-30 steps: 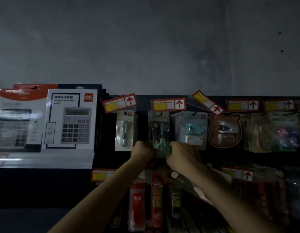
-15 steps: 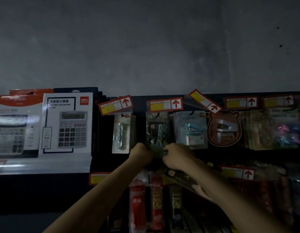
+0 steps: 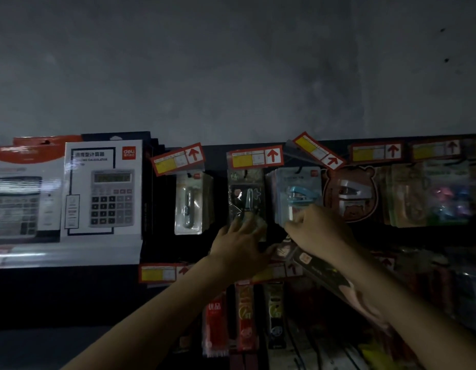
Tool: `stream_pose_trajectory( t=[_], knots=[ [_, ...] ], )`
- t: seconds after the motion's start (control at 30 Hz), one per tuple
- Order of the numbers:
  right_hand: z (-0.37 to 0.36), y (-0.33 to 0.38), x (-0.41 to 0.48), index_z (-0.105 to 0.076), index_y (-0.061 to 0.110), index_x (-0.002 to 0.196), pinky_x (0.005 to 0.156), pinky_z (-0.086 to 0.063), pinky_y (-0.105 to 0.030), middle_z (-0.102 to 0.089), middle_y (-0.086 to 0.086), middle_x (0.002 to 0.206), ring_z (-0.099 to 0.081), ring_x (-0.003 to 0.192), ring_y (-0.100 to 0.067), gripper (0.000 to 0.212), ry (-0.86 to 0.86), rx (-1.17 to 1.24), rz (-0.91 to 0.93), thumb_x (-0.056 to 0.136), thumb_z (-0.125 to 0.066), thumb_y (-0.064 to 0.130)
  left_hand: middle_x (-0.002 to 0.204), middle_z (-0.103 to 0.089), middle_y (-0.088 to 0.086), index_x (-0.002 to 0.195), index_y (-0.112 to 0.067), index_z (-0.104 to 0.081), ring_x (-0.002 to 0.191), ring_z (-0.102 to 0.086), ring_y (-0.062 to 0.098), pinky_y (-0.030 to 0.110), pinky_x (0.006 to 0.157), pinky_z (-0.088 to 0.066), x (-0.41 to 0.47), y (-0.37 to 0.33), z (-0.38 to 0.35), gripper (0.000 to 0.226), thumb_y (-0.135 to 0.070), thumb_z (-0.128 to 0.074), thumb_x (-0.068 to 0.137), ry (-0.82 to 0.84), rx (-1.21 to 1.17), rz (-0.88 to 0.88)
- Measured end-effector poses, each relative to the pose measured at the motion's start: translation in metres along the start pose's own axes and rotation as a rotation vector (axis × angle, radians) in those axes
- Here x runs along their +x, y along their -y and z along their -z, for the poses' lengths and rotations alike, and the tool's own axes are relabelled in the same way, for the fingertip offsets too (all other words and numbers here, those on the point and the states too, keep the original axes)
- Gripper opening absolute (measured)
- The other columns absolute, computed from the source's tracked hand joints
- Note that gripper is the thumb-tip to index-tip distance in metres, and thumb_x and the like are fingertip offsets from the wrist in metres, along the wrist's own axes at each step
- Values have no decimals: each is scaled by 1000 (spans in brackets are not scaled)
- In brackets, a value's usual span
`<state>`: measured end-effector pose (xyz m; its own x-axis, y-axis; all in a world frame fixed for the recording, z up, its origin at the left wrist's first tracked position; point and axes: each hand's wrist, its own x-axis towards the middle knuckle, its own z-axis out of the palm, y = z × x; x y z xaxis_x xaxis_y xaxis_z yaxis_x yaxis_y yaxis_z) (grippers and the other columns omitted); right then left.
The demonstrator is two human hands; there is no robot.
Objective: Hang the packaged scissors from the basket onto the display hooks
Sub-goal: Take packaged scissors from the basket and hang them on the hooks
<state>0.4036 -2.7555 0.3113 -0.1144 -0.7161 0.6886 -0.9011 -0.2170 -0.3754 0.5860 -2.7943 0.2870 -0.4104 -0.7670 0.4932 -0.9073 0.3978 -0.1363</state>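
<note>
At the middle of the dark peg wall, head view: hung scissors pack [image 3: 246, 201], on its display hook [image 3: 246, 172] just under a price tag [image 3: 254, 157], long axis upright. Left hand [image 3: 238, 245] directly below it, fingers [image 3: 241, 222] straight and spread, laid flat against the pack's lower part; grasps nothing, only steadies. Right hand [image 3: 321, 231] just beside it to the right, fingers curled and clamped on a spare scissors pack [image 3: 322, 273], slanting from under the palm down along the forearm, long axis tilted down to the right. Possibly more than one pack in that grip; too dim to count. No basket in view.

For the coming move, as a judgement: hook up and to the left of the spare pack, so calls for a turn to upright and a lift past the left hand before threading. Right hand as carrier; left hand nearer the hook and well placed to guide the hang hole on.

Around: stapler pack [image 3: 295, 198] right behind the right knuckles, crowding the hook from the right. Slim blister pack [image 3: 188, 204] apart on the left. Bear-shaped pack [image 3: 350, 193] beyond the stapler pack. Calculator box [image 3: 103, 188] far left. Red packs [image 3: 245, 316] on the lower row, under both wrists. Likely snags: tilted tag [image 3: 318, 153], the stapler pack's edge, the pack already hung.
</note>
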Motion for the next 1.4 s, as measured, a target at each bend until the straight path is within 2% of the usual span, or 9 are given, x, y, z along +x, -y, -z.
stream_pose_trajectory(
  t=[0.2,0.33,0.53,0.63,0.8,0.97,1.03,1.17,1.4],
  knots=[
    [5,-13,-6,-37,14,45,45,-27,-25,-31,2,35,-30,33,-13,58,-55,3,41,92,-61,38,170,6,-7,161,-37,-8,157,4,31,61,121,-14,19,-12,-4,87,-82,-24,90,-5,54,119],
    [7,-15,-6,-40,13,45,57,-49,-31,-37,0,37,-39,33,-15,59,-69,9,45,91,-62,42,170,-2,-5,159,-36,-19,155,-8,31,57,118,-23,20,-12,-11,88,-85,-24,87,-117,30,104],
    [6,-16,-6,-38,14,48,45,-27,-26,-32,1,40,-31,33,-13,54,-89,7,49,91,-59,38,167,-1,-5,154,-25,-36,148,-22,37,60,112,-31,21,-10,-9,91,-86,-25,87,-37,27,124],
    [6,-12,-5,-41,17,60,47,-25,-27,-42,-1,55,-42,48,-18,45,-93,9,27,99,-49,38,167,5,-7,154,-26,-36,150,-20,38,62,111,-30,22,-9,-11,91,-87,-26,86,-1,-28,124],
    [5,-8,-2,-59,13,101,72,-47,-38,-61,-10,95,-61,88,-31,39,-54,88,-101,102,-36,45,168,10,-6,155,-27,-35,151,-17,41,66,113,-28,25,-5,-11,94,-88,-29,84,28,-57,89],
    [4,-9,-3,-52,14,104,77,-39,-39,-58,-13,111,-52,90,-28,45,-1,179,-169,103,-19,44,168,10,-7,156,-34,-28,154,-12,37,65,116,-25,21,-3,-10,92,-90,-25,83,-5,-103,66],
    [4,-9,-3,-46,16,93,74,-36,-39,-55,-13,105,-45,79,-23,40,14,245,-204,104,-15,38,169,9,-8,157,-34,-26,155,-9,34,64,117,-24,18,-3,-10,91,-89,-25,84,-24,-108,76],
    [10,-5,-14,-41,17,67,58,-28,-33,-42,-3,65,-41,59,-21,53,-22,430,-204,108,-19,43,169,6,-7,159,-38,-21,155,-8,31,61,117,-22,15,0,-9,89,-88,-26,86,-50,-88,83],
    [7,4,-18,-48,17,79,60,-35,-31,-50,-3,78,-49,69,-18,33,-73,699,-245,106,-32,26,167,-10,-1,158,-40,-22,151,-18,30,57,116,-27,6,9,0,86,-80,-47,86,-71,-114,33]
  ],
)
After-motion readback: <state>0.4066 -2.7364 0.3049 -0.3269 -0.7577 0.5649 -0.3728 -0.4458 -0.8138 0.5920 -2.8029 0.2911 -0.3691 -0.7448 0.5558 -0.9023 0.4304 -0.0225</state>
